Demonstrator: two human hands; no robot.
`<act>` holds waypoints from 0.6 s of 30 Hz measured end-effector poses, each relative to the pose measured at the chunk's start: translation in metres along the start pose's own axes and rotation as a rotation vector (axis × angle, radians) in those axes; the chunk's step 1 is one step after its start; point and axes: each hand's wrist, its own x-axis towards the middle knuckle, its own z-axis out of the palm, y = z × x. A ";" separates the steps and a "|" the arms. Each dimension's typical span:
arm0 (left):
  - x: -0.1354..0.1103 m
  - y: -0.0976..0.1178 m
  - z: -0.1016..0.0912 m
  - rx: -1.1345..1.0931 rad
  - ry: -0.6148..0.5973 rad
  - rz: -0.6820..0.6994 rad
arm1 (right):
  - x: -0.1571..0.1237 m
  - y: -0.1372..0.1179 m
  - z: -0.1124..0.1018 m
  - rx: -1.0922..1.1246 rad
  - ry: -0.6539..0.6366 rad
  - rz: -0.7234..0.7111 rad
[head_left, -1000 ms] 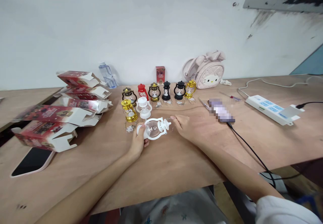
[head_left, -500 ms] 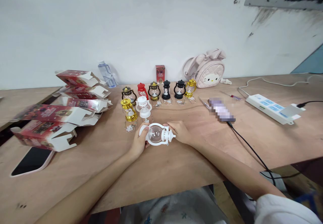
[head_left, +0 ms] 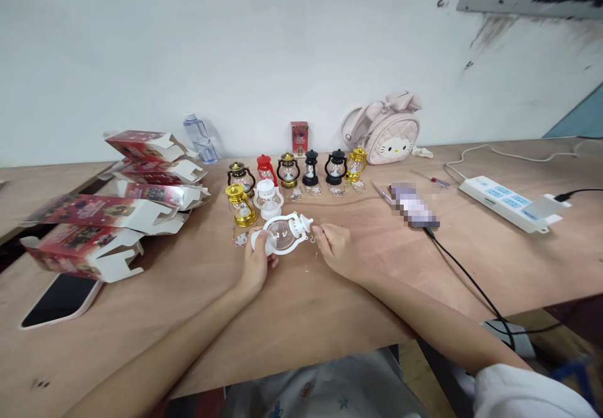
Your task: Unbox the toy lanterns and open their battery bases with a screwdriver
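Observation:
My left hand (head_left: 255,261) grips a white toy lantern (head_left: 282,235) by its base. The lantern lies tilted on its side over the table, its clear globe up and its pointed cap toward the right. Close to that cap is my right hand (head_left: 335,248), fingers pinched together; what they hold, if anything, is too small to make out. A small curled wire hook (head_left: 312,239) shows beside the right fingertips, with tiny pale specks below. Behind my hands stand another white lantern (head_left: 268,209) and a gold lantern (head_left: 242,216), both upright.
More lanterns in red, black and gold line the back, such as a black lantern (head_left: 336,170). Opened red boxes (head_left: 89,248) pile up at left beside a phone (head_left: 61,302). To the right are a blurred phone (head_left: 414,208), a screwdriver (head_left: 436,181) and a power strip (head_left: 509,201).
The white lantern has shifted left and up with my left hand, its cap tilting upward. My right hand now sits slightly apart from the cap, and the small wire hook shows between them.

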 end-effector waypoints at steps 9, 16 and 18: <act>-0.002 0.021 -0.009 0.083 0.079 0.410 | 0.017 0.047 0.000 0.046 -0.064 0.517; -0.008 0.048 -0.016 0.369 0.153 0.905 | 0.024 0.061 -0.009 0.010 -0.333 0.504; -0.007 0.046 -0.021 0.505 0.151 1.123 | 0.027 0.060 -0.013 -0.025 -0.411 0.512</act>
